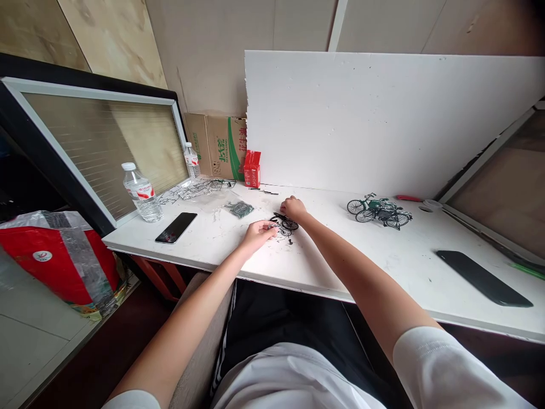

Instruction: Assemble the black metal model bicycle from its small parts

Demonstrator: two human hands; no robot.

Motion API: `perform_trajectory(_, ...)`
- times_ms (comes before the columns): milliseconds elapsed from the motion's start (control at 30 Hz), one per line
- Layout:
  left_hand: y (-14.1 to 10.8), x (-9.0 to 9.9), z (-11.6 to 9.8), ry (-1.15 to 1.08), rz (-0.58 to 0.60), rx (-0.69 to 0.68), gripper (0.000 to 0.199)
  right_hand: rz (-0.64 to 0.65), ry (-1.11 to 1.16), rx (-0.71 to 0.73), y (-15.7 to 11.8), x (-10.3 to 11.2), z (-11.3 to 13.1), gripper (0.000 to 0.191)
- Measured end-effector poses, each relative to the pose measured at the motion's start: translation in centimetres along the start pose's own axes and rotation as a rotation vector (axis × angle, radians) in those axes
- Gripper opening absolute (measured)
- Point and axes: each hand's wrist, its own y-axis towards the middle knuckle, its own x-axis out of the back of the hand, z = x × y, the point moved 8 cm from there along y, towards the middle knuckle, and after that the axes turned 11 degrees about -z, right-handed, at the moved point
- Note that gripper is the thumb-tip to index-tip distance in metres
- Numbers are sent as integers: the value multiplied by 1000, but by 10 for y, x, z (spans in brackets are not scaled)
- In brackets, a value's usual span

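On the white table, small black model bicycle parts (pixel 290 225), with a spoked wheel among them, lie between my hands. My left hand (pixel 257 236) is at their left side, its thumb and fingers pinched on a small thin part too fine to name. Just behind the pile, my right hand (pixel 293 208) has its fingers curled down and closed; what they hold, if anything, is hidden. A tiny black piece (pixel 290 242) lies in front of the pile. Off to the right stand assembled model bicycles (pixel 378 211), green and black, close together.
A bag of small parts (pixel 240 209) and thin black part frames (pixel 200 190) lie left of my hands. Nearby are a phone (pixel 176 228), water bottles (pixel 143 196), a red box (pixel 252 169) and a carton (pixel 219 145). A dark flat object (pixel 483 278) rests at right.
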Motion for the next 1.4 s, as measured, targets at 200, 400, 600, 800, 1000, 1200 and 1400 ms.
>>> perform_trajectory(200,1,0,-1,-18,7,-3,41,-15,28,15,0,10,9,12)
perform_trajectory(400,0,-2,-2,-18,-1,11,36,-125,168,-68,-11,29,-5,14)
perform_trajectory(600,-2,-3,-1,6,-13,10,37,-215,402,-90,-44,51,-11,33)
perform_trajectory(800,-3,-2,-1,1,-3,-20,39,-254,639,-92,-74,71,-6,45)
perform_trajectory(1000,-1,-2,1,-4,5,-12,39,-159,1015,-145,-94,65,6,60)
perform_trajectory(1200,-2,1,2,-11,-4,-11,34,-68,1079,-110,-103,62,25,55)
perform_trajectory(1400,-3,1,2,-48,11,-24,36,2,1113,-28,-110,61,35,50)
